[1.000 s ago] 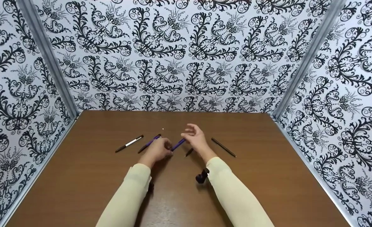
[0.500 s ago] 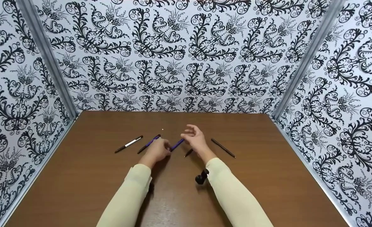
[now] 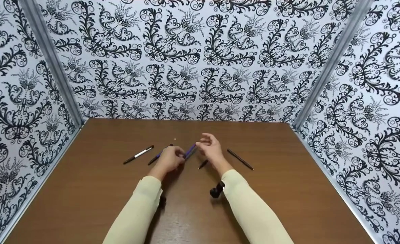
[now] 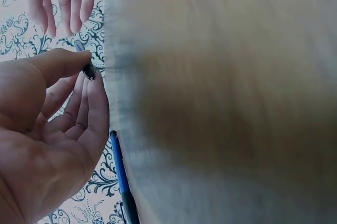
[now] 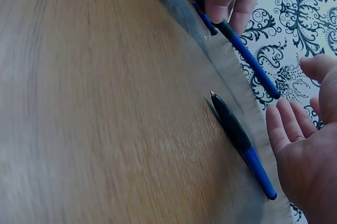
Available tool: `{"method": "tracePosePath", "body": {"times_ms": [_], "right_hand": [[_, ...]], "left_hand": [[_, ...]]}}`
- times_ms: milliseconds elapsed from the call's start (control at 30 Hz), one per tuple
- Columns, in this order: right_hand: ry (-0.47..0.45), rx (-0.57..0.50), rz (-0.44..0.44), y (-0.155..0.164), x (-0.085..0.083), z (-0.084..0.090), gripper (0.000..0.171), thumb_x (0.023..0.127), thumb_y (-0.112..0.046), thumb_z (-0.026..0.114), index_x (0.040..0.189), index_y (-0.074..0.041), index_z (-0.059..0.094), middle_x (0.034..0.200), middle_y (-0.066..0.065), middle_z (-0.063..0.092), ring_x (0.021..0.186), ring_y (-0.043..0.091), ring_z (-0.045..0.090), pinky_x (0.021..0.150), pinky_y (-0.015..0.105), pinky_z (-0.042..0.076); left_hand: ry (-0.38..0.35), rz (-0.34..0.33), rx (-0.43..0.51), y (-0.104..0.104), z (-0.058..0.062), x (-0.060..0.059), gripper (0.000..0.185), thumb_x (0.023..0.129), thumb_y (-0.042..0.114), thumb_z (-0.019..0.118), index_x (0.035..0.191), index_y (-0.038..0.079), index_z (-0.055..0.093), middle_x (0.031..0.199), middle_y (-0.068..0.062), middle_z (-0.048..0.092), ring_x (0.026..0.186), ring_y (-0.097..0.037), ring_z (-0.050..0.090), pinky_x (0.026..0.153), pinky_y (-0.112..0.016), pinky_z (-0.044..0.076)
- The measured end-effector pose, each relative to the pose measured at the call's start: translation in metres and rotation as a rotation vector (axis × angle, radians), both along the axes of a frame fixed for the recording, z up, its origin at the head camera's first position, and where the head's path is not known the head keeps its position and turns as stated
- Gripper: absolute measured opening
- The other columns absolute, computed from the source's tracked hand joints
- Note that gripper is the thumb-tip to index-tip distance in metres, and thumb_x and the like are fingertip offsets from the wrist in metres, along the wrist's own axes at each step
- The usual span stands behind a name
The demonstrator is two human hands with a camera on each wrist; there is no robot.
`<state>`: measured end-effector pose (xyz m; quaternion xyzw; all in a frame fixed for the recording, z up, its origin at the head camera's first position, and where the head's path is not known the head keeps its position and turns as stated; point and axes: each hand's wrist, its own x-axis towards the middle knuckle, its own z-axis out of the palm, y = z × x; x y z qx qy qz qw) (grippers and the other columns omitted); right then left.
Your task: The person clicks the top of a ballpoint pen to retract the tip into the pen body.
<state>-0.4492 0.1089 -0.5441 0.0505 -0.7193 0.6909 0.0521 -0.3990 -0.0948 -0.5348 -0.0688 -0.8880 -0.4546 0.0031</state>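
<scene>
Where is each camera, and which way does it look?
Head: on the head, looking forward and down at the table; left hand, right hand and sleeves show.
Left wrist: on that wrist, facing the pen the left hand pinches; both hands show.
Right wrist: on that wrist, facing the same pen; both hands show.
The wrist views share the pen and patterned wall.

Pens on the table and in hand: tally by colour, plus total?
Blue-and-black pens: 3
White-and-black pen: 1
Black pen: 1
Total: 5
</scene>
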Motion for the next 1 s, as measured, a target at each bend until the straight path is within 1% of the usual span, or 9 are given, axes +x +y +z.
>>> {"method": "tracePosePath", "body": {"times_ms": [100,200,267,400,533,633,733,900,1000], "right_hand": [[0.003,-0.024,-0.022,-0.001,-0.001,0.001,0.051,0.097,0.002,0.081,0.145,-0.001,0.062,0.131,0.025,0.067,0.098,0.020,0.069,0.091,0.045,0.064],[0.009,-0.064,-0.042,-0.002,-0.001,0.003,0.048,0.098,0.004,0.079,0.143,0.001,0.063,0.125,0.023,0.069,0.099,0.022,0.070,0.098,0.053,0.062],[-0.003,-0.124,-0.058,-0.003,0.000,0.005,0.044,0.099,0.004,0.077,0.141,0.003,0.063,0.118,0.020,0.071,0.099,0.025,0.071,0.100,0.054,0.061],[-0.074,-0.300,-0.078,-0.005,0.003,0.010,0.035,0.104,0.001,0.072,0.138,0.004,0.062,0.105,0.010,0.071,0.093,0.024,0.072,0.090,0.042,0.064],[-0.124,-0.408,-0.070,-0.006,0.005,0.016,0.036,0.107,-0.003,0.067,0.140,0.006,0.057,0.108,0.010,0.070,0.093,0.022,0.070,0.081,0.031,0.062],[-0.129,-0.433,-0.059,-0.008,0.005,0.019,0.035,0.107,-0.003,0.067,0.140,0.004,0.058,0.112,0.013,0.070,0.096,0.024,0.070,0.084,0.031,0.062],[-0.128,-0.447,-0.056,-0.009,0.005,0.019,0.034,0.107,-0.002,0.066,0.140,0.002,0.059,0.111,0.012,0.070,0.095,0.024,0.070,0.086,0.033,0.062],[-0.102,-0.480,-0.039,-0.013,0.004,0.017,0.044,0.106,0.004,0.065,0.148,0.005,0.052,0.109,0.009,0.066,0.091,0.019,0.068,0.099,0.045,0.060],[-0.078,-0.500,-0.030,-0.015,0.004,0.016,0.048,0.104,0.009,0.066,0.149,0.005,0.051,0.111,0.008,0.062,0.089,0.018,0.066,0.100,0.046,0.059]], "left_hand": [[0.000,0.005,0.045,0.001,0.002,0.001,0.022,0.093,-0.005,0.077,0.113,0.003,0.079,0.097,-0.006,0.074,0.077,-0.021,0.069,0.061,-0.033,0.060],[0.045,0.010,0.046,0.002,0.005,0.001,0.022,0.091,-0.005,0.076,0.112,0.004,0.080,0.097,-0.006,0.074,0.082,-0.020,0.069,0.069,-0.035,0.060],[0.075,0.010,0.045,0.003,0.005,0.000,0.023,0.090,-0.005,0.077,0.110,0.005,0.080,0.097,-0.004,0.075,0.087,-0.020,0.069,0.077,-0.037,0.060],[0.126,0.007,0.070,0.006,0.007,-0.001,0.020,0.092,-0.006,0.078,0.109,0.004,0.080,0.098,-0.004,0.076,0.094,-0.022,0.071,0.089,-0.041,0.060],[0.133,0.012,0.108,0.009,0.008,-0.001,0.019,0.094,-0.007,0.079,0.110,0.003,0.080,0.099,-0.006,0.076,0.095,-0.023,0.071,0.091,-0.042,0.060],[0.131,0.015,0.136,0.011,0.010,0.000,0.019,0.094,-0.007,0.079,0.110,0.002,0.079,0.099,-0.007,0.076,0.095,-0.023,0.071,0.090,-0.042,0.060],[0.138,0.009,0.157,0.013,0.012,0.002,0.018,0.094,-0.008,0.078,0.110,0.001,0.079,0.100,-0.009,0.076,0.095,-0.024,0.072,0.090,-0.042,0.061],[0.150,-0.007,0.178,0.016,0.016,0.005,0.017,0.096,-0.008,0.078,0.111,0.000,0.078,0.101,-0.010,0.077,0.097,-0.025,0.073,0.090,-0.043,0.061],[0.153,-0.010,0.183,0.017,0.016,0.006,0.017,0.097,-0.007,0.078,0.112,0.000,0.078,0.103,-0.010,0.078,0.098,-0.026,0.073,0.090,-0.043,0.062]]}}
